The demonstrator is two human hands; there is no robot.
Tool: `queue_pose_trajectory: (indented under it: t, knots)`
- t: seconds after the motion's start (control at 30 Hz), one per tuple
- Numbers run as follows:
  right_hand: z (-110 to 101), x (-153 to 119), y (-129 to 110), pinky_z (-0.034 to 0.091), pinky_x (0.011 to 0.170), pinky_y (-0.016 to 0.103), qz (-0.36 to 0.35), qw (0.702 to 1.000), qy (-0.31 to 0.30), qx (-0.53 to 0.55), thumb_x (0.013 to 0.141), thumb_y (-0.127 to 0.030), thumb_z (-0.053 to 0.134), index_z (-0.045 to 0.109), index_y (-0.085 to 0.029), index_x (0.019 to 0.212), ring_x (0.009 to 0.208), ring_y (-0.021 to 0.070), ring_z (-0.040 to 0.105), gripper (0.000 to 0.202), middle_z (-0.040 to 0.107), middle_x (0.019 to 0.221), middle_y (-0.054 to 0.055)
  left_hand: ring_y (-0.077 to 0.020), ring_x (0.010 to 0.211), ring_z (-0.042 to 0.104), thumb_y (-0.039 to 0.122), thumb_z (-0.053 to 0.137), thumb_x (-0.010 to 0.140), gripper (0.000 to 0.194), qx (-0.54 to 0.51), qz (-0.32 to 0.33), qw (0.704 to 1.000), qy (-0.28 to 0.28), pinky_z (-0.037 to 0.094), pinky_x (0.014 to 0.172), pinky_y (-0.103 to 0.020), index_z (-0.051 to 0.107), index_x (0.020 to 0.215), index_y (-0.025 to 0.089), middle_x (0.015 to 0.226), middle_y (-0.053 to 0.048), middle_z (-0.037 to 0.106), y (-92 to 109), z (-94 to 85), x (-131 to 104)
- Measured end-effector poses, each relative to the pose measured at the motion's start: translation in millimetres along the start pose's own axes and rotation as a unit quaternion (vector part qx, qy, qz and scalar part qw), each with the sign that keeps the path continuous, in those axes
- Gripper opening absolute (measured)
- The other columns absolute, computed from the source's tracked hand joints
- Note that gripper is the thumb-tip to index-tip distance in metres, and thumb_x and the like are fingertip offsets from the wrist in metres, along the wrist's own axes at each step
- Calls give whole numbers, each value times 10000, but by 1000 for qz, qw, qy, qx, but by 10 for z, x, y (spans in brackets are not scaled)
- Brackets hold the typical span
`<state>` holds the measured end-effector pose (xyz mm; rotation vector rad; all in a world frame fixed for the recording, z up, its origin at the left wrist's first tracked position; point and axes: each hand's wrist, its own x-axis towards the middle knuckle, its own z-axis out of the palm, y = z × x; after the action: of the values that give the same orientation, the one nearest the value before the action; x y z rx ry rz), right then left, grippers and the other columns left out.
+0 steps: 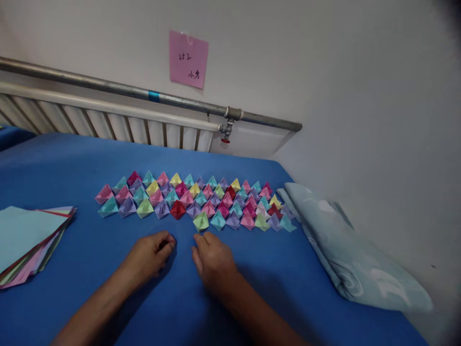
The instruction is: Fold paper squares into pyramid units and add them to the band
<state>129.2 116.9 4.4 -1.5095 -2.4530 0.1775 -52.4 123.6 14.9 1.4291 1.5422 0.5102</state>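
Rows of small folded paper boats (177, 209) in many colours stand on the blue surface (144, 312). At the left end of the front row sits a light green paper boat (200, 221). Just below it is my right hand (218, 262), its bent fingertips close to that boat and its thumb a little apart from them, nothing visible between. My left hand (151, 252) rests to the left with fingers curled and thumb pressed toward them. A pinkish patch shows at its fingertips, too small to tell what it is.
A stack of coloured paper sheets (29, 235) lies at the left. On the right is a folded pale green patterned cloth (356, 254). Behind the surface are a radiator (118, 127), a metal pipe (115, 87) and a valve (226, 134). A pink note (188, 60) hangs on the wall.
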Motion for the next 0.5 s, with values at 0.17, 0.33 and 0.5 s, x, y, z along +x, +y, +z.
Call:
queue_pose_trajectory:
  t: [0.17,0.33,0.5]
  knots:
    - [-28,14,15,496,716,312,25,1000,-15,-2,912,-213,523,602,-123,1199,857,231,639,311,669,969,104,-163,507,520,513,436,674,341,5,-6,1000,-5,449,398,-246,544,770,205,549,35,448,8,-4,-5]
    - [-12,8,33,503,716,309,36,999,-13,-6,917,-229,508,582,-125,1236,865,229,639,344,667,981,115,-164,513,530,511,469,677,327,1,-12,1000,-5,451,403,-240,554,771,209,550,33,471,12,-10,-4]
    - [-16,-6,47,510,708,310,37,999,0,-3,914,-227,495,599,-128,1200,855,226,638,320,665,954,114,-166,493,523,495,502,681,308,-14,-10,1000,3,442,389,-240,567,759,204,520,38,465,11,-9,-4]
